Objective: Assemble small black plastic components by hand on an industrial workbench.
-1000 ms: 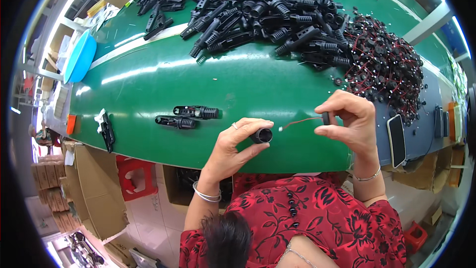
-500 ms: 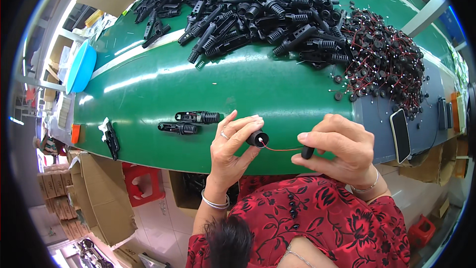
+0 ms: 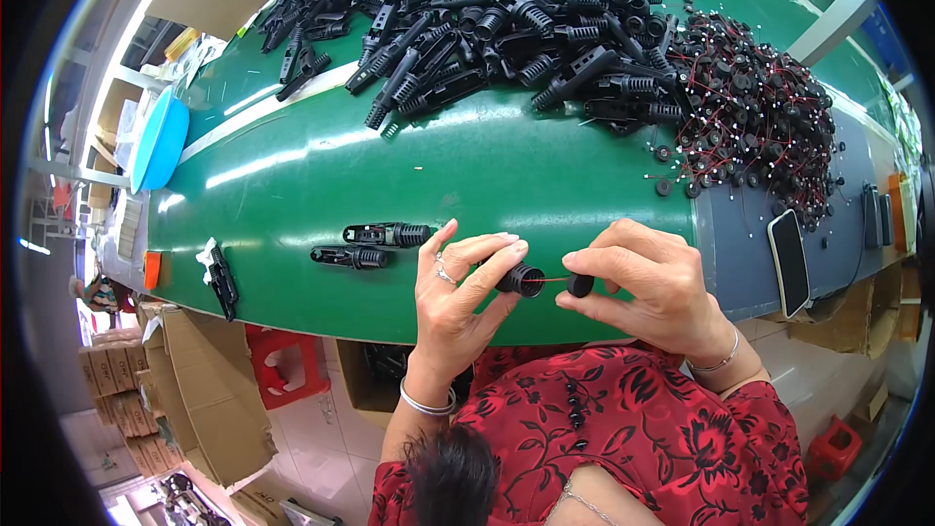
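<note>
In my left hand [image 3: 458,292] is a black ribbed plastic housing [image 3: 526,281], its round open end turned to the right. My right hand [image 3: 648,282] pinches a small round black cap [image 3: 579,284] between thumb and fingers. A thin red wire [image 3: 555,280] runs from the cap into the housing's opening; a short gap parts the two. The wire's inner end is out of sight. Left of my left hand, two similar black housings [image 3: 388,234] lie side by side on the green table [image 3: 292,195].
A large heap of black housings [image 3: 467,29] covers the far table. To its right is a pile of wired round caps [image 3: 755,117]. A phone [image 3: 788,251] lies at the right edge, a blue basin [image 3: 161,139] stands far left, and a black tool [image 3: 222,281] rests near the left edge.
The right hand has moved left and slightly up, bringing the cap closer to the housing. The wire's white end, visible at the opening before, is now inside.
</note>
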A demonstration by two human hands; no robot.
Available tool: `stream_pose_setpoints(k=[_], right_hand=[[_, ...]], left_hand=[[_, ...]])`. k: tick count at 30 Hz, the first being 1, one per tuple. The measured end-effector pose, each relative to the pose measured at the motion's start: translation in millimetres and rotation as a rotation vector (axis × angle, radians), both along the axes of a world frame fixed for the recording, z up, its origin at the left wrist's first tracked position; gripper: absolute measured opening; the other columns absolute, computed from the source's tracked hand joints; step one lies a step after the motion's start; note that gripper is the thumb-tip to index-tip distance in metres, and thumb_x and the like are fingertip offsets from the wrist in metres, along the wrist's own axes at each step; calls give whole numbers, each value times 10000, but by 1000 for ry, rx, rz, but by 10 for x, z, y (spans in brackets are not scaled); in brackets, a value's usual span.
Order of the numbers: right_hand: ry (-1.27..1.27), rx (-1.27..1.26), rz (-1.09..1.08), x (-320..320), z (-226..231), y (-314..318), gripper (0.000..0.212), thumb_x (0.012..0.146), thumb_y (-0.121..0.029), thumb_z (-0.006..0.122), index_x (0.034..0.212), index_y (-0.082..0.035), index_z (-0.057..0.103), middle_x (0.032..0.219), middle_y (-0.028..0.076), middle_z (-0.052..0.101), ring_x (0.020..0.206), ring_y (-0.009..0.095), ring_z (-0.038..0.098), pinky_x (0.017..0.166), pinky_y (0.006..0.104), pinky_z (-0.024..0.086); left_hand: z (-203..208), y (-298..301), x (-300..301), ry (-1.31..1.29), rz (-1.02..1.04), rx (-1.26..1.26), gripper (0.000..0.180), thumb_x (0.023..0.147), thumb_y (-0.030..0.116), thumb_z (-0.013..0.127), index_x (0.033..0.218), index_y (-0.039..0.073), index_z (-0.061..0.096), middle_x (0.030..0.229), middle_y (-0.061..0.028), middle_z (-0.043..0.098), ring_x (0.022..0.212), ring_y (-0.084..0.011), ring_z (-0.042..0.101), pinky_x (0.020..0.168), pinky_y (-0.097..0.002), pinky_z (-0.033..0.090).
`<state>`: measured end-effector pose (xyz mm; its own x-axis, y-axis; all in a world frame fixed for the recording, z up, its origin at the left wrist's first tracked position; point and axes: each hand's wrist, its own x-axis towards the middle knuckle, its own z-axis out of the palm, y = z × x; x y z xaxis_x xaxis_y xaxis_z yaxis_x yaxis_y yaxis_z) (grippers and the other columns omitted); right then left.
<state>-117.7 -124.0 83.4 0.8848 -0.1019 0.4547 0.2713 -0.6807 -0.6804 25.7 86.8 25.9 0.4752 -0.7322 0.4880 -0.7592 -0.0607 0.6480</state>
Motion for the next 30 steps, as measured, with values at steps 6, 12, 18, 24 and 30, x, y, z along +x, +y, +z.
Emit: stream_pose_setpoints(k=[6, 12, 18, 24, 30], right_hand=[[119, 7, -4, 47, -74, -16, 305, 802, -147, 945, 1019, -33, 764, 849, 69, 680, 688, 211, 673, 603, 346, 540], [203, 200, -47, 153, -345, -70, 261, 800, -164, 967, 908, -9, 788, 715, 26, 641, 591, 87, 570, 540, 280, 440], [337, 664, -41, 144, -615, -149, 194, 890, -146, 904, 896, 4, 781, 723, -14, 654, 636, 45, 541, 561, 238, 384], [486, 883, 2, 179, -808, -81, 261, 993, -216, 824, 838, -22, 744, 709, -36, 640, 651, 26, 532, 562, 212, 369], [489, 886, -6, 198, -748, -43, 258, 1007, -144, 805, 1201, 21, 763, 867, 7, 702, 726, 46, 622, 629, 208, 503]], left_hand=[[77, 2, -17, -103, 41, 88, 559, 762, 140, 930, 1297, 124, 768, 1225, -38, 806, 1075, -198, 758, 1131, -480, 415], [43, 46, -23, 102, 25, 133, 460, 764, 243, 975, 1155, 129, 761, 1069, 12, 825, 983, -140, 749, 1025, -395, 381], [45, 50, -24, 71, 23, 50, 435, 763, 224, 971, 1139, 151, 766, 945, 27, 761, 908, -166, 722, 1091, -449, 415], [-9, 35, -43, 125, 6, 57, 414, 778, 168, 945, 1151, 127, 769, 978, -16, 764, 960, -216, 722, 1044, -447, 491], [-51, 57, -64, 96, 53, 109, 429, 787, 159, 933, 1186, 116, 779, 1003, -54, 781, 978, -252, 723, 1006, -412, 502]])
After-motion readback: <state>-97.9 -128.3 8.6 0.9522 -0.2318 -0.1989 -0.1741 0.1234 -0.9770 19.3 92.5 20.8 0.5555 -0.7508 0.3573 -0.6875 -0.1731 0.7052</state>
